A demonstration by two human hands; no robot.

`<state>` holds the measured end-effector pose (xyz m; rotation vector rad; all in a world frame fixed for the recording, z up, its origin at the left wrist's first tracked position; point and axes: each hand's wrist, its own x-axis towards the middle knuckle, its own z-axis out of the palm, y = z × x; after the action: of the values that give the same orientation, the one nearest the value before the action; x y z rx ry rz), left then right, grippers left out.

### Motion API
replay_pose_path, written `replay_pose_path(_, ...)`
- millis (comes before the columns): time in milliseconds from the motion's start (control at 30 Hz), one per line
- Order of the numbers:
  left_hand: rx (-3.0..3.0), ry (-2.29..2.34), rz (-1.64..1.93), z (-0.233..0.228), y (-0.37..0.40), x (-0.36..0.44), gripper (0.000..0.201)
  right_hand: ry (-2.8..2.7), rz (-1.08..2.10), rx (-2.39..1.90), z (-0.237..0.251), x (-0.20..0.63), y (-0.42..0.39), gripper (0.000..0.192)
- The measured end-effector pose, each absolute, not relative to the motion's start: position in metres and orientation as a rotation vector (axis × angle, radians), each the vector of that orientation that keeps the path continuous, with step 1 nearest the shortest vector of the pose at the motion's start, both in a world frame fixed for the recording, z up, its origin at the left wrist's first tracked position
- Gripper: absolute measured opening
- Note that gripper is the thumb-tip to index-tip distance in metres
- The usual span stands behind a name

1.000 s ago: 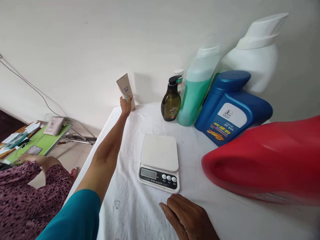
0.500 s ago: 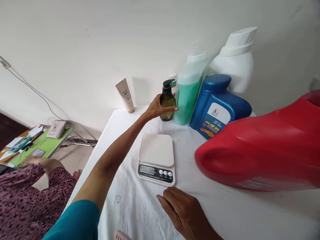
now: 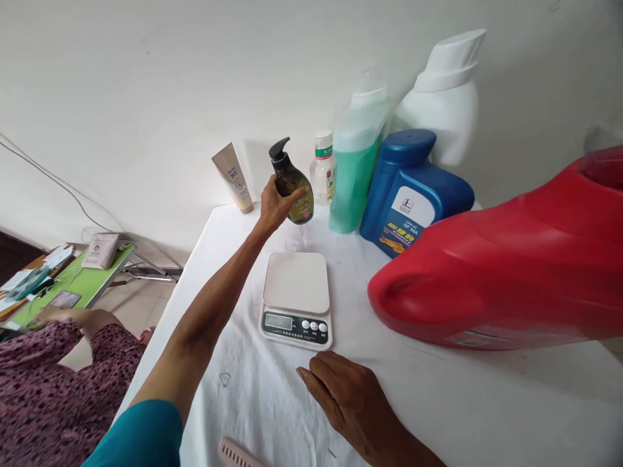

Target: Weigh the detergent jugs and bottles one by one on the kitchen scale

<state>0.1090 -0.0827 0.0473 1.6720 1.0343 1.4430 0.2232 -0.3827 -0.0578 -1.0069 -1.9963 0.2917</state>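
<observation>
Your left hand [image 3: 275, 206] is clamped around a dark olive pump bottle [image 3: 292, 185], holding it lifted and tilted in the air above the far edge of the desk [image 3: 438, 402], its black pump head leaning toward the left; the bottle hangs just beyond the white kitchen scale [image 3: 296, 295], which sits flat on the white cloth with its display and buttons facing you; your right hand [image 3: 350, 402] lies palm down on the cloth just in front of the scale, fingers loosely spread and gripping nothing. To the left of the lifted bottle a beige tube [image 3: 232, 178] stands leaning against the wall; to its right stand a small clear bottle with a green label [image 3: 324, 172], a tall green detergent bottle [image 3: 355, 168], a blue jug [image 3: 413, 188] and, behind that, a large white jug [image 3: 440, 97]; a big red jug [image 3: 501, 272] lies on its side near you on the right, well apart from the hand that holds the bottle. A pink comb [image 3: 236, 454] shows at the near edge of the cloth; at the far left another person's patterned sleeve [image 3: 58, 383] reaches toward a low green table [image 3: 78, 285] strewn with small items.
</observation>
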Motion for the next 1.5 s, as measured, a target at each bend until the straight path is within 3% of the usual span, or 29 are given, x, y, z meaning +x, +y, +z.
replay_pose_path(200, 1.922, 1.001, 1.227, 0.092, -0.153, 0.069, 0.035, -2.001, 0.281, -1.001, -0.057, 0.224, -0.382, 0.037)
replay_pose_path(433, 1.816, 0.947, 1.06, 0.079, -0.212, 0.056, 0.036, -2.005, 0.358, -1.006, -0.058, 0.223, -0.384, 0.037)
replay_pose_path(1033, 2.078, 0.968, 1.002, 0.062, -0.224, 0.055, 0.045, -2.025, 0.412, -0.998, -0.056, 0.225, -0.384, 0.036)
replay_pose_path(1300, 1.994, 1.013, 1.016, 0.058, -0.241, 0.052, 0.037, -2.041, 0.409, -0.986, -0.056, 0.226, -0.384, 0.036)
replay_pose_path(1500, 1.867, 0.989, 1.191, 0.028, -0.242, 0.045, 0.057, -2.04, 0.438, -0.971, -0.056, 0.226, -0.383, 0.036)
